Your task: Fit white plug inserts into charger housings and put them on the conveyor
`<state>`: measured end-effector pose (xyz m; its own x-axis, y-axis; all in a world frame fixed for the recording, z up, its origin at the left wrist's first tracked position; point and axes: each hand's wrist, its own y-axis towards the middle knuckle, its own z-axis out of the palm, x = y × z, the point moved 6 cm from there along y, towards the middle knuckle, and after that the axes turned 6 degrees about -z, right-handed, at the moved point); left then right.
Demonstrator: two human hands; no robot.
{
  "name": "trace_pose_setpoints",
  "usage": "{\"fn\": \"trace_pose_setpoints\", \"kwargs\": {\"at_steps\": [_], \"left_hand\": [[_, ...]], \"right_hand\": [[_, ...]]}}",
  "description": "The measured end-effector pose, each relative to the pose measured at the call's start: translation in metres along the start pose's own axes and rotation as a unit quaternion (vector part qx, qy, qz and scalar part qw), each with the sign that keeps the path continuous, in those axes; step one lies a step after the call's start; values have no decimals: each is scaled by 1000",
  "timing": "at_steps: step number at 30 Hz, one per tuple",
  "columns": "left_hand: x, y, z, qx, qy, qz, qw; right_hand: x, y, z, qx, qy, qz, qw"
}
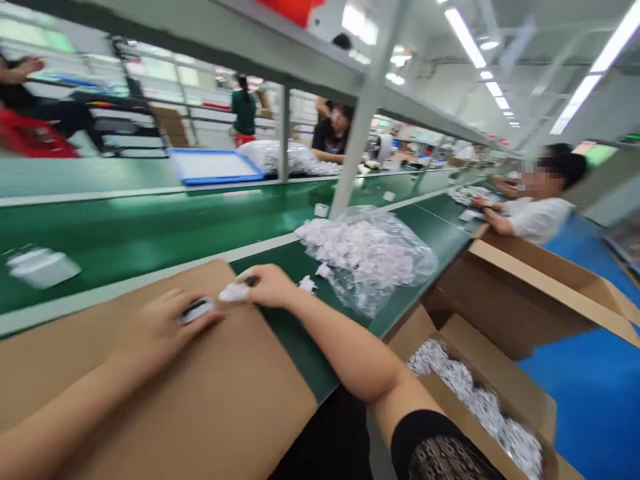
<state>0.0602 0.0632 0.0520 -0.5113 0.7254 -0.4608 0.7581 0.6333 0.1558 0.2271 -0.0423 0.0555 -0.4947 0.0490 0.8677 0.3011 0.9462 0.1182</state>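
Over a cardboard sheet [235, 400], my left hand [165, 327] grips a small white piece with a dark inner face [197, 311] between thumb and fingers. Just to its right, my right hand [270, 285] pinches a small white part [234, 292], blurred, its exact kind unclear. The two held pieces are close together but apart. Beyond my right forearm, a clear plastic bag [417, 250] lies open with a heap of small white pieces [355, 247] spilling from it. A few loose white pieces [307, 285] rest on the green bench beside the bag.
A green conveyor belt [150, 223] runs behind the cardboard, carrying a white item [43, 267]. A metal post [357, 133] rises behind the bag. On the right stand cardboard boxes, one holding many small white pieces [475, 400]. A co-worker in white [537, 217] works further along.
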Motion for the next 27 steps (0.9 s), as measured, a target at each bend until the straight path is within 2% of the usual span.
{"fn": "trace_pose_setpoints", "kwargs": {"at_steps": [3, 7, 9, 12, 14, 16, 23, 27], "left_hand": [[-20, -12, 9, 27, -113, -7, 993], [-12, -15, 18, 38, -229, 0, 973], [-6, -17, 22, 46, -254, -9, 966], [-2, -19, 27, 64, -285, -33, 956], [-3, -18, 28, 72, -292, -38, 953], [-3, -17, 28, 72, -292, -41, 953], [-3, -16, 26, 69, -284, -37, 956], [-13, -21, 17, 40, -231, 14, 972]], "right_hand": [[-12, -2, -2, -38, 139, 77, 987], [-14, -3, 6, -29, 198, 111, 973], [-7, -7, 10, -30, 162, 88, 982], [18, -15, 13, -63, 29, -40, 997], [36, -22, 16, -80, -59, -139, 985], [44, -27, 21, -77, -115, -185, 973], [40, -26, 28, -31, -184, -196, 963], [48, -29, 31, -8, -288, -150, 946]]}}
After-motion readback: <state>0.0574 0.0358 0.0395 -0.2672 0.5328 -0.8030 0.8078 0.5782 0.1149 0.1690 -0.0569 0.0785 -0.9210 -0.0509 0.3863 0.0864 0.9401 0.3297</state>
